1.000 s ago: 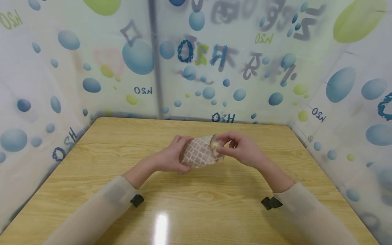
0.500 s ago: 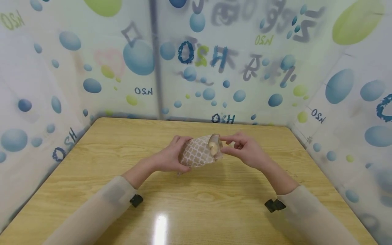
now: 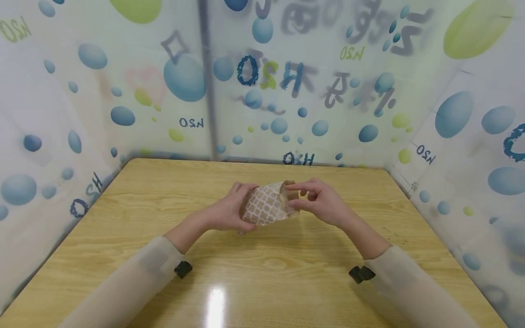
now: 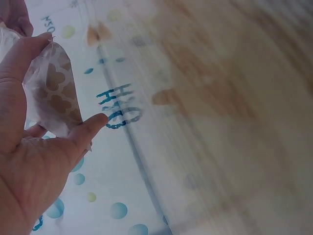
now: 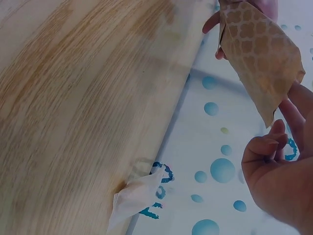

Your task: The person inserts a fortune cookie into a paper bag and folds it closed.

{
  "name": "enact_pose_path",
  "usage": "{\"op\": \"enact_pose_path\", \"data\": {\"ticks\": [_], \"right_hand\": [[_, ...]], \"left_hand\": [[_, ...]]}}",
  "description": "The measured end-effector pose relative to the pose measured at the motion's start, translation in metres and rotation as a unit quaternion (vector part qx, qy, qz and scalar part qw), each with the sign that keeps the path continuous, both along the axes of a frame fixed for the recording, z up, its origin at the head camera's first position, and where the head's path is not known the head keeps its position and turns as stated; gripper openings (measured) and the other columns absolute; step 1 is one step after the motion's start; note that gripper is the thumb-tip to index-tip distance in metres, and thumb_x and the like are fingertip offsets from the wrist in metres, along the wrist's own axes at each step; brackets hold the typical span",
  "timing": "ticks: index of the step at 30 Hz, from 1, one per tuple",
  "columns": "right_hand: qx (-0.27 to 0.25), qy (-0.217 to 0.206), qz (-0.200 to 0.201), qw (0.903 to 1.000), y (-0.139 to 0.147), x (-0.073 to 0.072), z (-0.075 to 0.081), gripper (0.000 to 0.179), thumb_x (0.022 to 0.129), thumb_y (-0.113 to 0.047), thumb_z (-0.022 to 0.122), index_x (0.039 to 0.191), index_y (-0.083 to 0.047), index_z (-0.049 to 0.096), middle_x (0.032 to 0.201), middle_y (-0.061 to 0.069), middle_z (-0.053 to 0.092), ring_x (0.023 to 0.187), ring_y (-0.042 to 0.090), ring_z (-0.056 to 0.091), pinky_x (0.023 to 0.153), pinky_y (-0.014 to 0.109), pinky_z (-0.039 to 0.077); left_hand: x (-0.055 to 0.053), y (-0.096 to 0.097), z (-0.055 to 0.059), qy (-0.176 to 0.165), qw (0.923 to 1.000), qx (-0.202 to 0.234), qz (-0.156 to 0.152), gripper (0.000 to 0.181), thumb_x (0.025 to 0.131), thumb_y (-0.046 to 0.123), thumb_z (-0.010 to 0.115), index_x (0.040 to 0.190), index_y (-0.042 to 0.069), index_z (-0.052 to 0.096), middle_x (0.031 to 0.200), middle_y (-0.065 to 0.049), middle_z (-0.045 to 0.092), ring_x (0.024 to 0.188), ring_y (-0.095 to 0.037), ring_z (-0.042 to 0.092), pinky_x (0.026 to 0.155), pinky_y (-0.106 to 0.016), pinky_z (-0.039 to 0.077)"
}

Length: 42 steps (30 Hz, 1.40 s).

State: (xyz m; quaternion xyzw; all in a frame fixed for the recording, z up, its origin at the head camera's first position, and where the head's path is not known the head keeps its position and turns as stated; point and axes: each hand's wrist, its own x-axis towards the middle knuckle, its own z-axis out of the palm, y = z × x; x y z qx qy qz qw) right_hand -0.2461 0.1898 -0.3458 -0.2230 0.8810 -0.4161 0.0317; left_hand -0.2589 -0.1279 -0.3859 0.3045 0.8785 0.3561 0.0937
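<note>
In the head view, my left hand [image 3: 227, 212] grips the closed end of a paper bag [image 3: 264, 205] with a brown-and-white lattice print. The bag is held tilted above the table, its mouth to the right. My right hand [image 3: 324, 200] is at that mouth, index finger and thumb apart at its rim. A bit of something pale shows inside, mostly covered by the fingers. In the left wrist view, fingers and thumb curl round the bag [image 4: 61, 93]. The right wrist view has the brown side of the bag [image 5: 261, 49] with my right fingers [image 5: 293, 115] at its edge.
A wooden table [image 3: 262, 273] lies under both hands. Behind and beside it stand pale wall panels [image 3: 156, 68] printed with blue and green drops. A crumpled, whitish translucent piece [image 5: 134, 196] lies at the table's edge in the right wrist view.
The right fingers were on the pale thing at the bag's mouth, drew back to the right and left it in plain sight, then came back over the opening. The left hand stays put.
</note>
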Motion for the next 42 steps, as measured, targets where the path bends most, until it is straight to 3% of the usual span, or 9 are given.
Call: {"op": "enact_pose_path", "data": {"ticks": [9,22,26,32,35,39,42], "right_hand": [[0.008,0.004,-0.003,1.0,-0.007,-0.003,-0.003,0.04,0.097,-0.032,0.085,0.136,-0.024,0.08,0.104,0.01,0.054,0.089,0.028,0.044,0.069,0.038,0.044],[0.028,0.004,0.002,0.9996,-0.01,-0.006,-0.007,0.038,0.1,-0.028,0.083,0.136,-0.017,0.079,0.098,0.008,0.051,0.088,0.026,0.04,0.071,0.038,0.039],[0.018,0.004,0.0,0.9998,-0.006,-0.005,-0.007,0.039,0.099,-0.031,0.083,0.136,-0.021,0.079,0.099,0.007,0.052,0.088,0.026,0.041,0.071,0.038,0.04],[-0.021,-0.002,-0.024,0.9995,0.013,-0.004,-0.01,0.035,0.102,-0.034,0.079,0.136,-0.027,0.079,0.108,0.008,0.059,0.078,0.022,0.044,0.063,0.032,0.041],[-0.037,-0.016,-0.042,0.9983,0.029,-0.006,-0.011,0.036,0.104,-0.036,0.077,0.139,-0.025,0.077,0.103,0.007,0.059,0.069,0.018,0.044,0.058,0.031,0.042],[-0.04,-0.024,-0.076,0.996,0.056,-0.017,-0.014,0.04,0.106,-0.039,0.075,0.14,-0.018,0.076,0.102,0.008,0.062,0.069,0.019,0.048,0.057,0.032,0.042],[-0.023,-0.027,-0.101,0.9942,0.076,-0.029,-0.02,0.041,0.107,-0.038,0.073,0.141,-0.016,0.075,0.113,0.011,0.067,0.072,0.021,0.051,0.059,0.031,0.044]], "left_hand": [[0.0,0.001,-0.002,-0.002,1.0,0.002,-0.001,0.113,0.082,0.03,0.096,0.168,0.015,0.025,0.158,-0.022,0.032,0.144,-0.038,0.043,0.122,-0.064,0.044],[0.001,0.001,-0.004,-0.005,1.0,0.003,0.005,0.115,0.082,0.033,0.096,0.169,0.014,0.024,0.159,-0.023,0.031,0.143,-0.04,0.044,0.12,-0.065,0.045],[0.002,0.002,-0.002,-0.004,1.0,0.0,0.004,0.114,0.082,0.033,0.096,0.169,0.014,0.024,0.159,-0.023,0.031,0.143,-0.04,0.044,0.12,-0.064,0.045],[0.001,-0.001,-0.003,-0.002,1.0,-0.001,0.007,0.115,0.081,0.032,0.095,0.169,0.015,0.024,0.158,-0.023,0.031,0.142,-0.04,0.045,0.12,-0.065,0.045],[0.001,-0.003,-0.003,-0.003,1.0,-0.002,0.009,0.114,0.082,0.032,0.096,0.169,0.015,0.024,0.158,-0.023,0.031,0.142,-0.04,0.044,0.12,-0.065,0.045],[0.001,-0.004,-0.002,-0.005,0.9999,-0.001,0.011,0.114,0.082,0.032,0.096,0.169,0.015,0.024,0.158,-0.023,0.031,0.143,-0.04,0.043,0.12,-0.065,0.044],[0.001,-0.004,-0.002,-0.007,0.9999,0.001,0.012,0.114,0.082,0.032,0.096,0.169,0.015,0.024,0.159,-0.023,0.03,0.144,-0.04,0.043,0.121,-0.066,0.044]]}}
